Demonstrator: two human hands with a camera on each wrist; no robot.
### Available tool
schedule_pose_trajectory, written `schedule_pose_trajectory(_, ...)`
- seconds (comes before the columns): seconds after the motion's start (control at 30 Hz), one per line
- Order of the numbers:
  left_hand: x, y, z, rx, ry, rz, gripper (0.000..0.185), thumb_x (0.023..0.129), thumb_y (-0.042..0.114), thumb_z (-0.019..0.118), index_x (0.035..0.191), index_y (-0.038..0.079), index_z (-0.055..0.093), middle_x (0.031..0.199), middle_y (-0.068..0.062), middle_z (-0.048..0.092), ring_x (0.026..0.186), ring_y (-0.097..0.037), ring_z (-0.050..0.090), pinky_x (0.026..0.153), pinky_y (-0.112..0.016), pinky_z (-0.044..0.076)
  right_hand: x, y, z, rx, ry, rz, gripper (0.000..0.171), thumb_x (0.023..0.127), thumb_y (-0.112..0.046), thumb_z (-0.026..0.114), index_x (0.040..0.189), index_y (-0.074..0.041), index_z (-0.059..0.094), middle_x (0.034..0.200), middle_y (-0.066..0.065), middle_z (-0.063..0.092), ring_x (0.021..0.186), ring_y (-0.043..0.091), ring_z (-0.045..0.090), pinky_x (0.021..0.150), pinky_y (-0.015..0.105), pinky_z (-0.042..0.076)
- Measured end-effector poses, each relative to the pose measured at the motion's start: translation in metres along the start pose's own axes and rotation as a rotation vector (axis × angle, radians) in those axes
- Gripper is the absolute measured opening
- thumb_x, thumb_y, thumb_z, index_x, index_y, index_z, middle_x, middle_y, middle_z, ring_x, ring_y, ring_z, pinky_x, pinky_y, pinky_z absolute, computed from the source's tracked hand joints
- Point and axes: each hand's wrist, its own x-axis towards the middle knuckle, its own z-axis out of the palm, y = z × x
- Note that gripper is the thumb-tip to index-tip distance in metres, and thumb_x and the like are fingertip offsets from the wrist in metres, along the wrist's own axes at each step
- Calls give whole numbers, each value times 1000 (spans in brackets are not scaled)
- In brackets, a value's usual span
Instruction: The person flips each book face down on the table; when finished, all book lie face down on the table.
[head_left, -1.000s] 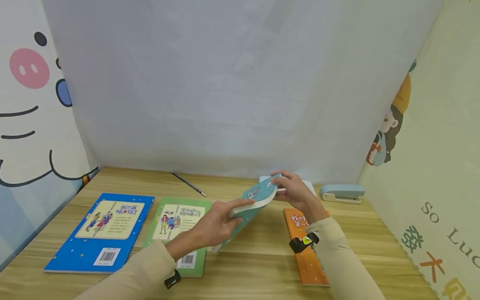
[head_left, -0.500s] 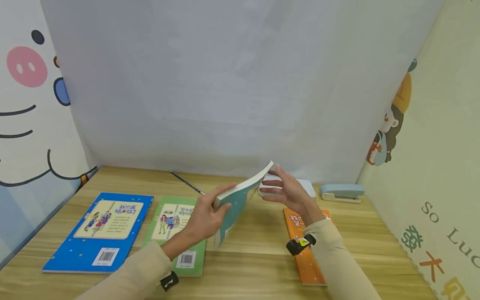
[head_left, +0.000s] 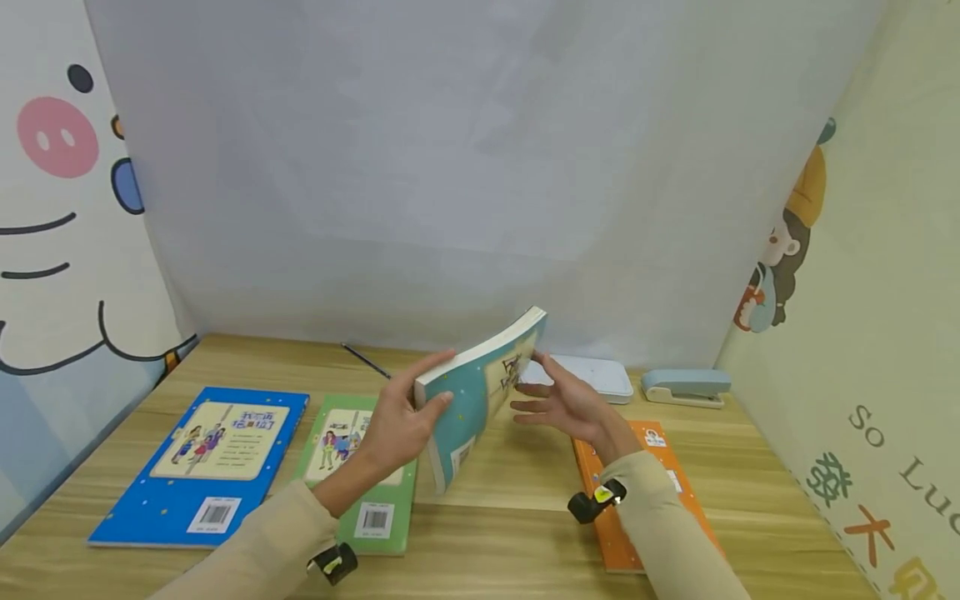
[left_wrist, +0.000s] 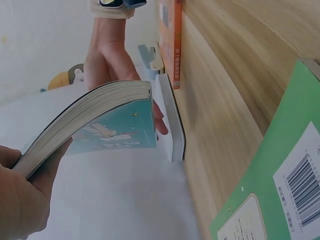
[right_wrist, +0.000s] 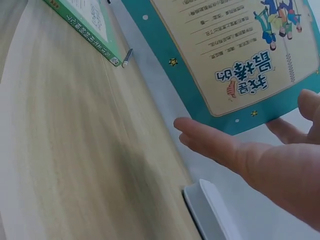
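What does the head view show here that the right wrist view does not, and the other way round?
Only the head view shows the left hand gripping the teal book by its page edge, the blue book, the orange book, the stapler and the person's sleeves.

Only the right wrist view shows the teal book's cover panel close up, with its printed title and cartoon figures.

Both show the right hand open beside the teal book, the green book, the pencil, the white case and the wooden table.
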Motion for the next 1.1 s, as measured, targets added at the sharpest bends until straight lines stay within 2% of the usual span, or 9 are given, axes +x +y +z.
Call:
schedule_pose_trajectory(0.1, 0, 1, -3, -37, 14, -39, 52, 95, -6, 58, 145, 6, 49, 106, -36, 66, 68, -21, 71, 57, -24, 58, 0, 4, 1, 37, -15, -6, 62, 110, -37, 27, 161, -27, -7, 163, 34, -2, 147, 59, 11, 117, 67, 19)
schedule_pose_trajectory(0.13, 0, 1, -3, -57, 17, -51, 52, 95, -7, 57, 145, 6, 49, 117, -36, 63, 79, -29, 74, 63, -28, 61, 0, 5, 0, 43, -17, -11, 62, 110, -34, 27, 161, -26, -8, 163, 33, -2, 147, 59, 11, 117, 68, 19)
schedule_pose_trajectory(0.2, 0, 1, -4, -86, 22, -70, 53, 95, -7, 57, 146, 5, 48, 125, -38, 59, 93, -41, 73, 71, -35, 63, 1, 8, 0, 54, -13, -19, 62, 111, -29, 28, 161, -25, -8, 164, 31, -1, 148, 58, 11, 116, 69, 19)
schedule_pose_trajectory(0.3, 0, 1, -5, -110, 37, -98, 53, 95, -8, 57, 146, 4, 48, 133, -38, 54, 106, -49, 67, 78, -43, 62, 2, 11, 0, 56, -12, -28, 61, 111, -23, 29, 161, -26, -5, 165, 28, 1, 148, 57, 13, 115, 71, 20)
schedule_pose_trajectory(0.47, 0, 0, -7, -147, 49, -130, 54, 95, -9, 55, 147, 5, 47, 135, -38, 53, 111, -50, 65, 82, -47, 61, 4, 16, 0, 96, -2, -30, 63, 110, -16, 34, 161, -31, 0, 164, 20, 8, 147, 57, 17, 114, 71, 24)
schedule_pose_trajectory(0.6, 0, 0, -10, -173, 44, -137, 55, 95, -10, 54, 147, 4, 45, 136, -36, 52, 114, -49, 63, 83, -45, 61, 5, 19, 1, 142, 7, -48, 64, 109, -12, 36, 161, -31, 4, 160, 15, 18, 148, 55, 16, 114, 69, 27)
schedule_pose_trajectory(0.77, 1, 1, -10, -200, 48, -140, 55, 95, -11, 54, 147, 3, 45, 139, -35, 50, 116, -50, 62, 83, -40, 61, 8, 23, 2, 143, 4, -83, 62, 108, -6, 32, 161, -27, 7, 154, 15, 23, 149, 54, 14, 113, 68, 28)
schedule_pose_trajectory(0.9, 1, 1, -9, -207, 53, -142, 55, 95, -11, 53, 147, 2, 44, 140, -34, 49, 116, -50, 62, 83, -38, 61, 9, 24, 4, 142, 9, -105, 56, 107, -3, 31, 157, -27, 19, 148, 16, 28, 148, 53, 15, 112, 69, 30)
schedule_pose_trajectory(1.1, 0, 2, -12, -216, 22, -148, 55, 96, -10, 53, 148, 1, 43, 136, -35, 52, 112, -45, 66, 81, -37, 62, 12, 27, 4, 111, 58, -109, 48, 106, 0, 32, 146, -28, 33, 131, 12, 41, 139, 46, 30, 106, 66, 40)
